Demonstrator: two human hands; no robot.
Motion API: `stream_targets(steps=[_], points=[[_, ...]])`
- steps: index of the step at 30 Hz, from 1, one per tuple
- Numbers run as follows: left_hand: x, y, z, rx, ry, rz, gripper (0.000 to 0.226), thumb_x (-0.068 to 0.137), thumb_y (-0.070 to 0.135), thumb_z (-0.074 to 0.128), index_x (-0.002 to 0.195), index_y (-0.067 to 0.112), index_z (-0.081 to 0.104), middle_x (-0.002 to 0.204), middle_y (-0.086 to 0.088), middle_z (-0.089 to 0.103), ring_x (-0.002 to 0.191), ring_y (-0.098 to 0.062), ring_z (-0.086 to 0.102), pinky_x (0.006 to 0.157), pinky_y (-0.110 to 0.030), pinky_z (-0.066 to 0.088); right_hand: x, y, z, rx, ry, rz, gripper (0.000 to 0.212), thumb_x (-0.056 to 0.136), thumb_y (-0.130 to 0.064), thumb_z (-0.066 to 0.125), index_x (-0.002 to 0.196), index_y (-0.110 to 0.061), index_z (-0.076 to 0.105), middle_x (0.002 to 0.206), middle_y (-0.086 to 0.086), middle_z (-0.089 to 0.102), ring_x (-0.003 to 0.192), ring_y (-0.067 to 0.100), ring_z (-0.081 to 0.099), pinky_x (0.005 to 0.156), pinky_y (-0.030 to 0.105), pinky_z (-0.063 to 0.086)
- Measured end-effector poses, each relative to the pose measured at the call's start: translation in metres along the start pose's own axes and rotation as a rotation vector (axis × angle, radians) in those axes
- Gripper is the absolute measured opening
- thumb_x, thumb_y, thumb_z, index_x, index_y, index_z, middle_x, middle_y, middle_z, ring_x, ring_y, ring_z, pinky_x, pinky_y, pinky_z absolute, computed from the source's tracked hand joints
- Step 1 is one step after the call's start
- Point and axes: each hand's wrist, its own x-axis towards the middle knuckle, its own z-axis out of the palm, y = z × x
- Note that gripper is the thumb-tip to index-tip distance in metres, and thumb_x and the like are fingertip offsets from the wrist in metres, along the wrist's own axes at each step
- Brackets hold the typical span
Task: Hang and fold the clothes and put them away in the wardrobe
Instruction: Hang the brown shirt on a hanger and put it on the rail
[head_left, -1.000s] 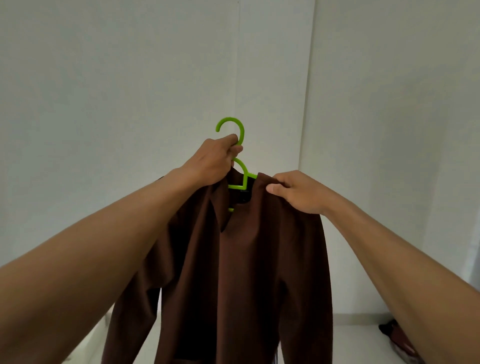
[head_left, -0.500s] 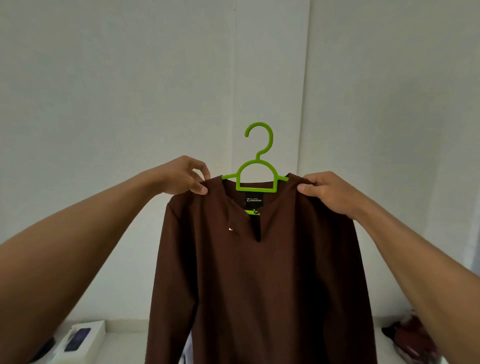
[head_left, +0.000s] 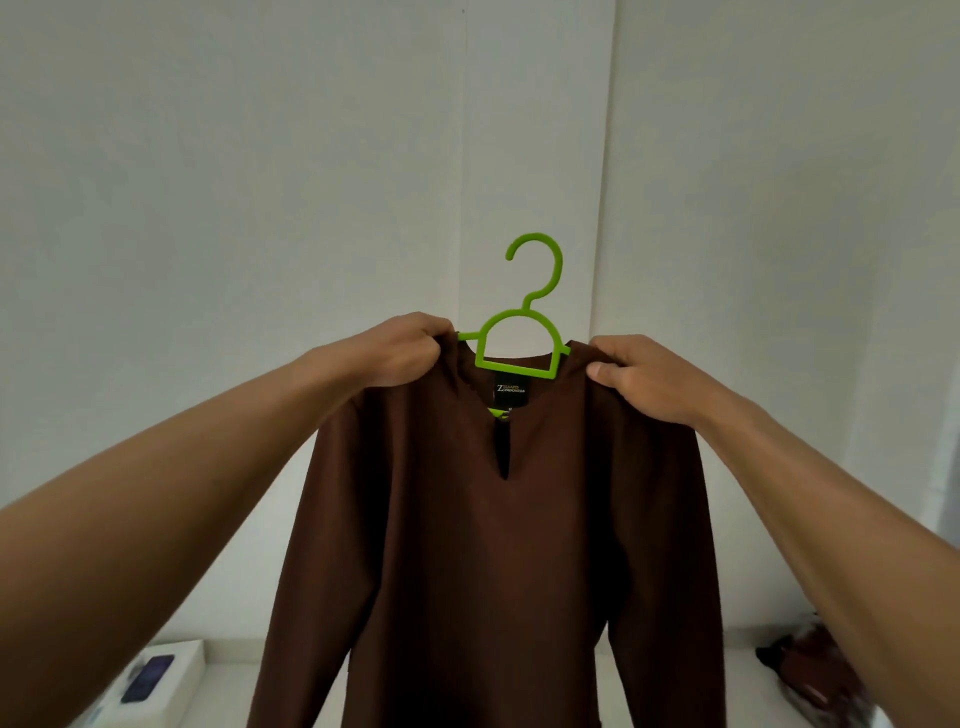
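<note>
You hold the brown shirt (head_left: 493, 545) up in front of you, in the middle of the view, against a plain white wall (head_left: 260, 208). It is a dark, even brown with long sleeves. The collarless neckline opens into a short slit down the chest. A small black label (head_left: 510, 391) sits inside the back of the neck (its pale lettering is too small to read). The body hangs straight and fairly smooth, and both sleeves drop at its sides past the bottom edge.

The shirt sits on a bright green hanger (head_left: 514, 370), whose hook and rounded loop rise above the neckline while its arms run into the shoulders.

Your left hand (head_left: 405, 353) grips one shoulder, fingers curled tight round the cloth just beside the hanger's arm. Your right hand (head_left: 644, 379) pinches the other shoulder, thumb on the front and fingers wrapped over the top. Both arms are stretched out.

Low on the left lies a white box (head_left: 182, 660) with a dark flat thing (head_left: 148, 686) on it. Low on the right is a blurred, dark reddish heap (head_left: 810, 670).
</note>
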Motion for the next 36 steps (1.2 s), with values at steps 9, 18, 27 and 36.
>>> stream_targets(steps=[9,18,27,36], points=[[0.005,0.008,0.001,0.08,0.149,0.005,0.033,0.092,0.008,0.042,0.103,0.02,0.07,0.116,-0.005,0.067,0.11,-0.025,0.056,0.086,-0.027,0.037,0.002,0.002,0.004,-0.007,-0.09,0.037,0.012,0.099,-0.022,0.058,0.106,-0.026,0.067,0.106,-0.004,0.07,0.102,0.016,0.066,0.096,0.039,0.05],[-0.001,0.0,0.0,0.094,0.091,-0.034,0.015,0.092,0.023,0.053,0.094,0.021,0.067,0.103,-0.003,0.066,0.101,-0.025,0.057,0.081,-0.031,0.041,-0.001,0.013,0.018,0.008,0.032,0.003,0.021,0.102,-0.026,0.055,0.089,-0.012,0.064,0.078,0.005,0.061,0.072,0.015,0.054,0.072,0.034,0.042],[-0.015,0.006,0.01,0.328,0.107,-0.028,0.065,0.06,0.063,0.078,0.101,0.024,0.045,0.087,0.004,0.06,0.079,-0.017,0.057,0.064,-0.035,0.044,0.0,0.001,0.019,0.012,0.108,-0.019,0.019,0.102,-0.022,0.054,0.087,-0.014,0.062,0.077,0.002,0.06,0.071,0.016,0.053,0.071,0.035,0.041],[-0.016,0.016,0.02,0.671,0.405,-0.033,0.089,0.05,0.1,0.051,0.086,0.019,0.042,0.067,0.004,0.053,0.057,-0.017,0.048,0.055,-0.033,0.037,-0.005,0.002,0.025,0.039,0.137,-0.02,0.02,0.102,-0.023,0.054,0.088,-0.013,0.063,0.086,0.015,0.066,0.081,0.029,0.062,0.072,0.036,0.043]])
